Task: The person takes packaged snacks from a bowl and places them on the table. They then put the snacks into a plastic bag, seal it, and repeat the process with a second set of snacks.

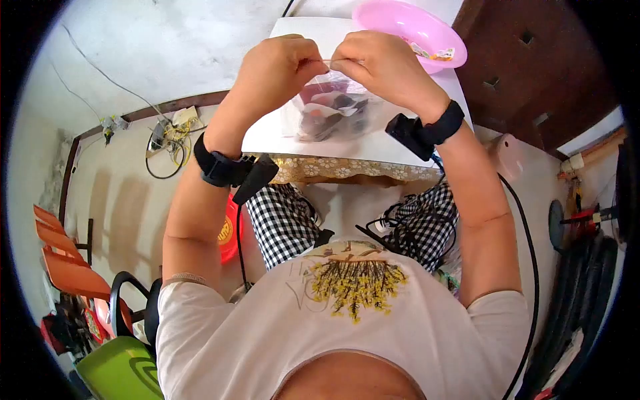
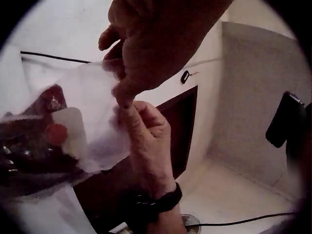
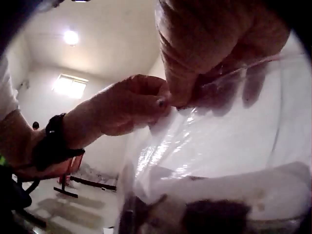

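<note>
A clear plastic bag (image 1: pixel 327 120) with dark and white contents hangs above or stands on the white table; which one is hard to tell. My left hand (image 1: pixel 280 70) pinches its top edge between thumb and fingers, and my right hand (image 1: pixel 390 70) pinches the same edge close beside it. In the left wrist view the bag (image 2: pixel 92 112) shows a red spot on a pale patch, with the left hand (image 2: pixel 156 39) above the right hand (image 2: pixel 148 141). The right wrist view shows a reddish strip along the bag's (image 3: pixel 229 146) top, both thumbs nearly touching there.
A pink basin (image 1: pixel 407 30) with small colourful packets sits at the table's (image 1: pixel 267 137) back right corner. A patterned cloth (image 1: pixel 347 169) hangs at the front edge. Black cables run from the wrists. Orange chairs (image 1: pixel 70 263) and a green seat (image 1: pixel 120 370) are at the left.
</note>
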`<control>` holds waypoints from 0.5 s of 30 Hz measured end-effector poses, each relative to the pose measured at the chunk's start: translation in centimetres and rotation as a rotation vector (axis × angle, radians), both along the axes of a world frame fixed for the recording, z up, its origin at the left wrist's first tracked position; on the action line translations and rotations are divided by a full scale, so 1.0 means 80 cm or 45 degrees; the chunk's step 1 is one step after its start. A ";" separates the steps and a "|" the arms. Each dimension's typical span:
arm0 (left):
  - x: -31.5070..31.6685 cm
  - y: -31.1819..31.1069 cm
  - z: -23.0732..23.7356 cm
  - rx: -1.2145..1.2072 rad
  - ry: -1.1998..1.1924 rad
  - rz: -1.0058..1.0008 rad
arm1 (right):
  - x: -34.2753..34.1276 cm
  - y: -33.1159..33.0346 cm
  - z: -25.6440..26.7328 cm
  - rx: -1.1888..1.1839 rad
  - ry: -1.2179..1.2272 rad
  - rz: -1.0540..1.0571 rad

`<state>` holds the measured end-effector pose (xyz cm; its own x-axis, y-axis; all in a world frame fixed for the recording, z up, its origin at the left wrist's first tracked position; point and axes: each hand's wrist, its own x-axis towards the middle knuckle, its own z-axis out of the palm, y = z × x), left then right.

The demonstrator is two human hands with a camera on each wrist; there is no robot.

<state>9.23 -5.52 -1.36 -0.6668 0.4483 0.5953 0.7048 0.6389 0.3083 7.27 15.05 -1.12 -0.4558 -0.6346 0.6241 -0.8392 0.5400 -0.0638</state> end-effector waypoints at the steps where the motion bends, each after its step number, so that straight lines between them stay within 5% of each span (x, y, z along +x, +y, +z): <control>1: -0.002 -0.003 0.000 -0.001 -0.012 -0.006 | 0.001 0.010 -0.001 -0.012 -0.006 0.004; 15: 0.008 0.012 0.019 -0.072 -0.138 -0.153 | 0.044 0.134 0.018 -0.080 -0.134 -0.046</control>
